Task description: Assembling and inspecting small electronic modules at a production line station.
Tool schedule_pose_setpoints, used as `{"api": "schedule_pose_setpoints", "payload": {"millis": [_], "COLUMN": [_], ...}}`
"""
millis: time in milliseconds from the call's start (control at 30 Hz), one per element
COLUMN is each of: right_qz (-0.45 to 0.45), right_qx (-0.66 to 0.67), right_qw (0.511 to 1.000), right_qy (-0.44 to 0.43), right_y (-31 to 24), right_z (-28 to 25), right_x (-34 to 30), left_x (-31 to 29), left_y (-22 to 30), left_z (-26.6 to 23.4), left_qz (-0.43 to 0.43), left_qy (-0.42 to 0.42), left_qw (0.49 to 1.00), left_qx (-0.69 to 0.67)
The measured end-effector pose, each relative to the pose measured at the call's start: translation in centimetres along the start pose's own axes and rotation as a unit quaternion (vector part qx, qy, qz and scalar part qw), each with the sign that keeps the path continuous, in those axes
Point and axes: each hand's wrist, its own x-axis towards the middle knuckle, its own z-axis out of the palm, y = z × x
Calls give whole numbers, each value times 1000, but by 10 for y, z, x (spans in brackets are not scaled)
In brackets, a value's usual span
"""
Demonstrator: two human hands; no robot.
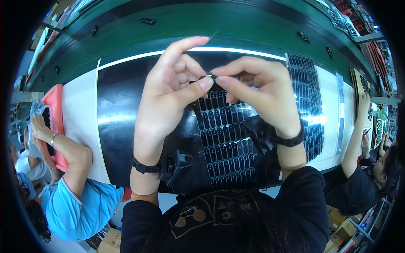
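My left hand (pixel 171 84) and my right hand (pixel 263 86) meet over the black work mat, thumbs and fingers pinched on a small dark oblong piece (pixel 209 76) with a yellow spot. Most of that piece is hidden behind my fingertips. My left index finger is raised apart, with a thin pointed sliver (pixel 214 34) at its tip; I cannot tell what it is. Just below my hands lies a sheet of black oval stickers (pixel 225 126) in rows, some spots at its right side without ovals.
Beyond the mat (pixel 122 109) runs a green conveyor belt (pixel 177 25) carrying several small black devices, one (pixel 147 20) at the far left. More sticker sheets (pixel 306 97) lie to the right. A red tray (pixel 59 126) and a person in blue (pixel 80 202) are left; another person (pixel 354 185) sits right.
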Motion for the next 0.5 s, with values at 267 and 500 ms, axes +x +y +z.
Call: {"api": "schedule_pose_setpoints", "payload": {"millis": [267, 500], "right_qz": [33, 93], "right_qx": [4, -383], "right_qw": [999, 907], "right_qy": [-15, 151], "right_y": [76, 147], "right_z": [-59, -206], "right_x": [62, 106], "left_x": [7, 7], "left_y": [-8, -3], "left_z": [3, 5], "left_qz": [68, 73], "left_qy": [147, 126], "left_qw": [957, 960], "left_qx": [240, 237]}}
